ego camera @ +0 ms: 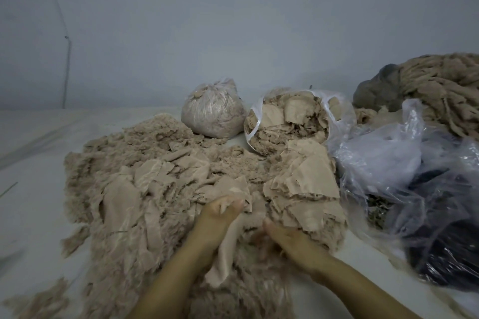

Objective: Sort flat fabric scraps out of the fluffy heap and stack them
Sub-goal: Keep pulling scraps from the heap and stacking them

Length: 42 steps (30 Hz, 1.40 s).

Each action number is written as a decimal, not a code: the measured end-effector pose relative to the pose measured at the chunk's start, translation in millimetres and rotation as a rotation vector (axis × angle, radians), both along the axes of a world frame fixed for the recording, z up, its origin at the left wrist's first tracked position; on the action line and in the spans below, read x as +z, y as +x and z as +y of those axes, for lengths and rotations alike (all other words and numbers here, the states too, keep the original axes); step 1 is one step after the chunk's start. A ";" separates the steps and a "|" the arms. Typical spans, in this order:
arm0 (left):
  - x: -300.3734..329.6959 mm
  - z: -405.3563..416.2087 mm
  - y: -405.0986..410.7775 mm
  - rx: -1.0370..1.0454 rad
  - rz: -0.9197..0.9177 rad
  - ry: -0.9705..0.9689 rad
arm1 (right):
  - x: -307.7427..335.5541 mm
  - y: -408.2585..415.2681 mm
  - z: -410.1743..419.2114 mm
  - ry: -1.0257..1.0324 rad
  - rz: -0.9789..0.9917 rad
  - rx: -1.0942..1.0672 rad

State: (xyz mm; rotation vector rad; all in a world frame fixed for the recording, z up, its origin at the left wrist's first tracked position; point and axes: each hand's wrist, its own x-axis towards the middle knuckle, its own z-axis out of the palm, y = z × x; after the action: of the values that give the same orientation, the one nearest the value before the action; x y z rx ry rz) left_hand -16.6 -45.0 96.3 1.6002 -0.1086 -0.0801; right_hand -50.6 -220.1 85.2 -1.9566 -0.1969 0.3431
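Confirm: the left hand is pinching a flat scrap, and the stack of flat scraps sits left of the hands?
Not quite. The head view shows the stack of flat scraps to the right of the hands. The left hand does pinch a flat scrap.

Dim, flat, bluish light, without hard shadows. Soft overall, grainy on the wall [233, 33]. Motion blur over the right hand [285, 238] and the fluff beneath. Glare on the plastic bags [388, 163]. Wide-angle bending toward the edges.
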 end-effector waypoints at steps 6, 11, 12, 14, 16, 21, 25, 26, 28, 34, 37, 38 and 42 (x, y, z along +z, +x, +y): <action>-7.3 -10.3 -3.5 -0.014 -0.109 0.080 | 0.4 18.6 7.8 0.365 -0.046 -0.179; -3.9 24.4 22.2 0.317 -0.580 0.911 | 42.5 68.5 -52.3 0.148 -0.309 -0.792; -5.5 30.8 27.5 0.326 -0.571 1.068 | 46.2 72.2 -62.6 -0.048 -0.342 -0.874; -5.7 38.7 35.0 0.297 -0.483 1.263 | 44.8 69.6 -65.8 -0.218 -0.400 -0.915; -3.8 38.3 35.2 0.276 -0.455 1.139 | 34.1 57.5 -49.6 -0.149 -0.411 -0.742; -6.0 15.9 9.9 0.262 -0.720 0.655 | -1.0 31.7 17.0 0.411 0.337 -0.369; -25.7 16.7 -11.2 -0.016 -0.770 0.746 | -16.3 38.3 45.5 0.640 0.420 -0.456; -30.2 20.3 -13.9 -0.088 -0.777 0.786 | -19.5 41.2 47.2 0.621 0.333 -0.514; -34.5 28.3 -14.2 -0.170 -0.726 0.845 | -24.5 45.2 46.1 0.428 0.093 -0.579; -58.4 37.8 1.5 -0.161 -0.574 1.059 | -17.0 34.2 38.6 0.234 -0.138 -0.607; -67.9 38.7 10.6 -0.172 -0.493 1.069 | -19.5 24.4 41.8 0.493 0.113 -0.503; -68.0 40.0 14.6 -0.158 -0.471 1.058 | -20.8 18.6 44.6 0.569 0.219 -0.440; -54.9 45.5 31.3 -0.125 -0.398 0.979 | -25.7 4.2 39.3 0.682 0.434 -0.411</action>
State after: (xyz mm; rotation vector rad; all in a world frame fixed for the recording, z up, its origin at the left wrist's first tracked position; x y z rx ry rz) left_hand 14.8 0.6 41.4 2.5719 -0.5435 0.1112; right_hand -46.4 -180.7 59.5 -1.1735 0.3321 0.3589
